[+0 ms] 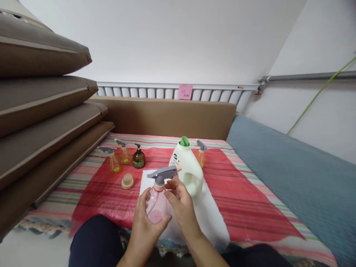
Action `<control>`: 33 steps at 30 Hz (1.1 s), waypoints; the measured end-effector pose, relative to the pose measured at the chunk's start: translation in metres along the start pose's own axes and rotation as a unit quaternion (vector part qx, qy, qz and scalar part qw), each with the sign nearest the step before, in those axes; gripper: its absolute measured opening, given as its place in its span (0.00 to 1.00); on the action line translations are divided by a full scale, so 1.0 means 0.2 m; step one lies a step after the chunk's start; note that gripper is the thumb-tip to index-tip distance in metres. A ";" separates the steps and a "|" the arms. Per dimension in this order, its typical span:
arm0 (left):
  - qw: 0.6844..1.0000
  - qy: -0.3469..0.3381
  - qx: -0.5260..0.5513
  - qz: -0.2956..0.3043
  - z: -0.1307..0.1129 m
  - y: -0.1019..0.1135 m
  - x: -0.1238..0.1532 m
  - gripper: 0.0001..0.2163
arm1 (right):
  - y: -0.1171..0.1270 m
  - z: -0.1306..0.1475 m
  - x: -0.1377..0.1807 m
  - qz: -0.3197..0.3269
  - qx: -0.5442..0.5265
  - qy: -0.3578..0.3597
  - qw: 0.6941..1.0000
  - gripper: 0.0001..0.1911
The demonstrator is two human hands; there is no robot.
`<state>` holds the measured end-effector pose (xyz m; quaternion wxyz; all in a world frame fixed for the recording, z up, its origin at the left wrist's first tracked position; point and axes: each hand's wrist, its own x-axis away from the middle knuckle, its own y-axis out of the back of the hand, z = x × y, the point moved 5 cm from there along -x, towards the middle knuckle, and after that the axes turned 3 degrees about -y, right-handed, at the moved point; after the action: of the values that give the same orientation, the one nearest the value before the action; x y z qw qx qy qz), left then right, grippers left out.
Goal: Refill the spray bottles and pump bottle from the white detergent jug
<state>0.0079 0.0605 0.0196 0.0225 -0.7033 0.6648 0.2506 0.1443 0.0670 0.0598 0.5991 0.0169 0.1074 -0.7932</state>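
Observation:
My left hand (146,222) cups the underside of a clear pink spray bottle (156,202) with a grey trigger head (164,173). My right hand (180,202) grips the bottle's side just under the trigger head, fingers curled round it. The bottle is held above a white cloth (211,215). Right behind it stands a white detergent jug (187,167) with a green funnel (184,141) in its open neck.
Two orange spray bottles (113,160) (124,152) and a dark pump bottle (138,157) stand at the left on a red plastic sheet (236,193). A round cap (127,181) lies near them. Another orange sprayer (200,153) stands behind the jug. Stacked brown cushions (41,111) rise at left.

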 end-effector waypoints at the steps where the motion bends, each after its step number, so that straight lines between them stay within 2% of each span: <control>1: 1.000 -0.013 -0.013 -0.006 -0.02 0.00 0.00 0.35 | -0.01 0.01 0.01 -0.018 0.042 0.014 0.999 0.19; 4: 0.997 -0.064 -0.047 -0.018 -0.08 0.00 0.00 0.32 | -0.05 0.05 0.03 -0.054 0.135 0.029 0.989 0.13; 6: 0.995 -0.079 -0.056 -0.023 -0.09 0.00 0.00 0.32 | -0.06 0.07 0.02 -0.048 0.126 0.026 0.991 0.12; 7: 0.995 -0.076 -0.053 -0.022 -0.09 0.00 0.00 0.32 | -0.07 0.07 0.01 -0.022 0.098 0.019 0.995 0.12; 10: 1.000 -0.031 -0.005 0.002 -0.03 0.00 0.00 0.34 | -0.10 0.04 -0.02 0.121 -0.028 -0.026 0.992 0.17; 12: 0.999 0.013 0.035 0.021 0.02 -0.01 0.00 0.35 | -0.10 0.01 -0.03 0.168 -0.072 -0.054 0.982 0.20; 16: 0.998 0.039 0.037 0.027 0.07 -0.01 0.00 0.36 | -0.07 -0.02 -0.05 0.081 -0.054 -0.037 0.995 0.17; 22: 1.000 -0.015 -0.013 0.006 0.05 0.01 -0.02 0.36 | -0.12 0.07 -0.04 0.114 0.007 0.010 0.993 0.11; 27: 0.998 -0.049 -0.047 0.015 0.07 0.01 -0.02 0.36 | -0.11 0.09 -0.07 0.080 0.099 0.052 0.991 0.10; 30: 0.998 -0.045 -0.048 0.021 0.12 0.02 -0.01 0.36 | -0.12 0.15 -0.12 0.070 0.072 0.070 0.992 0.10; 33: 0.999 -0.027 -0.042 0.021 0.20 0.07 0.01 0.36 | -0.14 0.34 -0.19 0.077 -0.016 0.100 0.992 0.09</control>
<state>-0.0186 0.0720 -0.0105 0.0058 -0.6824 0.6676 0.2976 0.1358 0.0970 0.1352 0.6449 0.0947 0.1780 -0.7372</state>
